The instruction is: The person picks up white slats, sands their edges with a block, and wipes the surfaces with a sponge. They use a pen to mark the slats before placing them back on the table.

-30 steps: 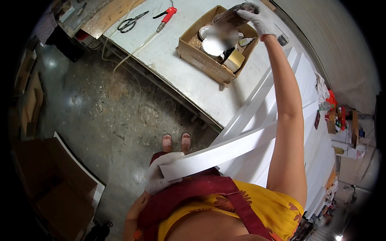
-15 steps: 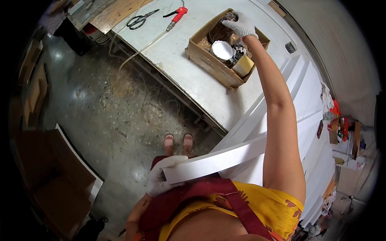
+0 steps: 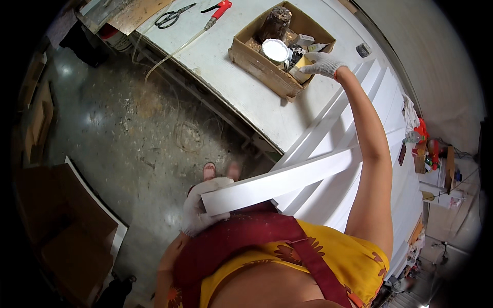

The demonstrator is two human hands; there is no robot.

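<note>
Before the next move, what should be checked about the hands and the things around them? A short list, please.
- Left hand holding the white board: ok, at one end.
- Board's far end supported: cannot tell, the right arm covers part.
- Right hand clear of the cardboard box: not ok, fingers reach over its side.
- Right hand gripping the yellow block: cannot tell.
- Scissors away from both hands: ok, lying on the table.

Right hand [image 3: 325, 65] forward (left hand [image 3: 196, 209] waist-high)
</note>
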